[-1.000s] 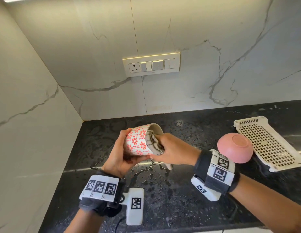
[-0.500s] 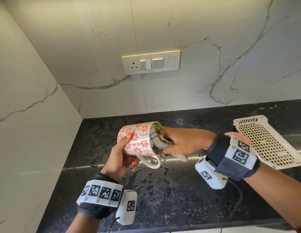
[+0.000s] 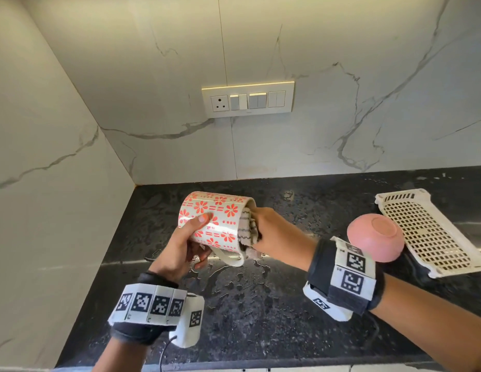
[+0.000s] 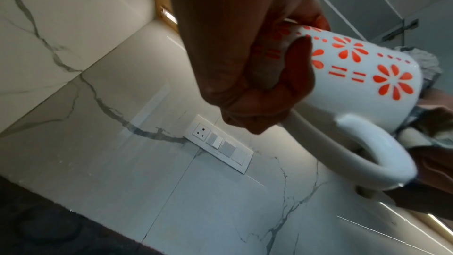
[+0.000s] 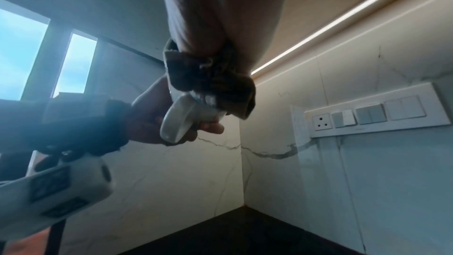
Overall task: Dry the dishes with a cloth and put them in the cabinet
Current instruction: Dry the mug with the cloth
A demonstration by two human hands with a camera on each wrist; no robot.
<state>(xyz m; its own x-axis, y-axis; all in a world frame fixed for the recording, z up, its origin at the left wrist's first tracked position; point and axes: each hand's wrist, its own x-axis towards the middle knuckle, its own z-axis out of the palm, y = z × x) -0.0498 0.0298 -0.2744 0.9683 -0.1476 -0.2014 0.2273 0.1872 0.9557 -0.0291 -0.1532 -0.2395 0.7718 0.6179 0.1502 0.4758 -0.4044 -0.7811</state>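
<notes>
Head view: left hand [image 3: 180, 248] grips a flowered mug [image 3: 215, 224] sideways above the wet table [image 3: 260, 304]; right hand [image 3: 277, 232] pinches a cloth [image 3: 247, 226] bunched inside. Glazed ceramic likely slippery, breakable; hold the body firmly.

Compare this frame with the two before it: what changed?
The left hand has turned the mug so its handle points down. The right hand keeps the cloth inside the mug. Pink bowl and white tray stayed put on the counter.
</notes>
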